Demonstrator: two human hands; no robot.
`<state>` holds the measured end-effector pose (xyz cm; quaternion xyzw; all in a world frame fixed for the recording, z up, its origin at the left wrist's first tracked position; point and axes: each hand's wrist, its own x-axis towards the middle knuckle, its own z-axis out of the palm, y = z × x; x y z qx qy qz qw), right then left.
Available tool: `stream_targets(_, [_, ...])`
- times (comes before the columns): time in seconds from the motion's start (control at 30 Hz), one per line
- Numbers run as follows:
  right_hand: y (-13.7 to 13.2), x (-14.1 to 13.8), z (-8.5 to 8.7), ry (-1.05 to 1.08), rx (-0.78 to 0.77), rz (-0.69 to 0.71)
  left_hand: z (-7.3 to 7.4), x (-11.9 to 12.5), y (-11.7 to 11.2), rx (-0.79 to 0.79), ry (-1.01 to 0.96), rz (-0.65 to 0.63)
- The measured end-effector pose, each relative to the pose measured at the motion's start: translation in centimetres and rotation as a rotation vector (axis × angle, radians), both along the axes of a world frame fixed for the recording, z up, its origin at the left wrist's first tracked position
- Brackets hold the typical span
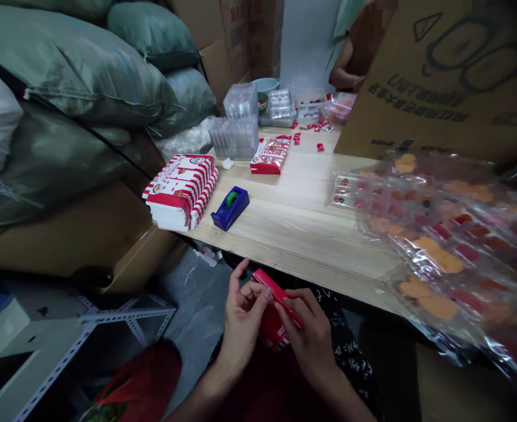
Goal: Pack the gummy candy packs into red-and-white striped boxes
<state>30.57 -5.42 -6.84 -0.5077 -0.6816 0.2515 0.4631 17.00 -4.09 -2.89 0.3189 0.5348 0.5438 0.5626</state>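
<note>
While I follow along from afar through the head camera, both hands are busy at a red box point(275, 286), held over the lap just in front of the counter point(302, 217). My right hand point(308, 328) grips its side, thumb and fingers pressed on it. My left hand point(243, 308) pinches at the upper edge, thumb against the box, index finger sticking up; the fingertips partly hide each other.

Up on the counter now: a blue tape dispenser point(231, 210) sits near the front edge, a green roll inside, just beside a thick stack of red-and-white cartons point(177, 184). Behind it I see a flat red-and-white pack point(271, 155) next to clear plastic cases point(236, 132), with small red packets point(320, 147) scattered beyond.

Over on the right, plastic-wrapped sets point(434, 252) with orange shapes pile up, and a big cardboard sheet point(434, 88) rises behind them. At the far side, another person's arm point(344, 64) shows past it. Bulging sacks point(87, 76) crowd the left.
</note>
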Motion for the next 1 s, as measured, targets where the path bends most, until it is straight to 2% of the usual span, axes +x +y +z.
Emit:
stream_targets(0.17, [0.3,-0.6,0.3,0.017,0.026,-0.018,0.1,-0.1,-0.3,-0.041,0.065,0.013])
stream_targets(0.37, [0.1,-0.6,0.3,0.048,0.04,-0.019,-0.4,-0.3,-0.1,-0.063,0.044,0.037])
stream_targets(0.6, [0.4,-0.1,-0.2,-0.048,0.07,0.1,-0.5,-0.3,0.1,-0.088,0.035,0.027])
stream_targets(0.73, [0.4,0.1,-0.5,-0.035,0.04,0.083,-1.5,-0.4,0.0,-0.113,0.066,0.025])
stream_targets(0.8, [0.2,0.2,-0.5,-0.016,0.008,0.062,-2.5,-1.1,0.2,-0.111,0.177,0.031])
stream_targets(0.93, [0.4,0.6,-0.4,0.054,-0.064,0.089,-4.5,-3.0,0.9,0.0,0.558,0.058])
stream_targets(1.0, [0.9,1.0,-0.4,0.104,-0.096,0.129,-4.8,-3.8,1.4,0.075,0.586,-0.027])
